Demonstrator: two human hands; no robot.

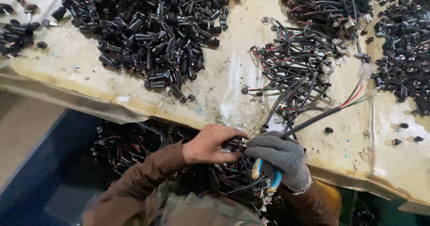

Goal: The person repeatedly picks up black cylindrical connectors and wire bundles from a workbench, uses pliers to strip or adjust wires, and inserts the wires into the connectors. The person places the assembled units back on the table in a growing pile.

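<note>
Big heap of black cylindrical parts (152, 33) on worn tabletop (233, 73), tangled wire harnesses (300, 69) alongside, more black pieces (405, 51) far right, possibly connectors

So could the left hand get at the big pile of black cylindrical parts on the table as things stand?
Probably not at once: the left hand is gripping a small black part. The pile lies uncovered ahead.

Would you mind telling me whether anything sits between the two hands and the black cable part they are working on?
Nothing visible does: the bare left hand and gloved right hand already meet on the black connector at the cable's end.
</note>
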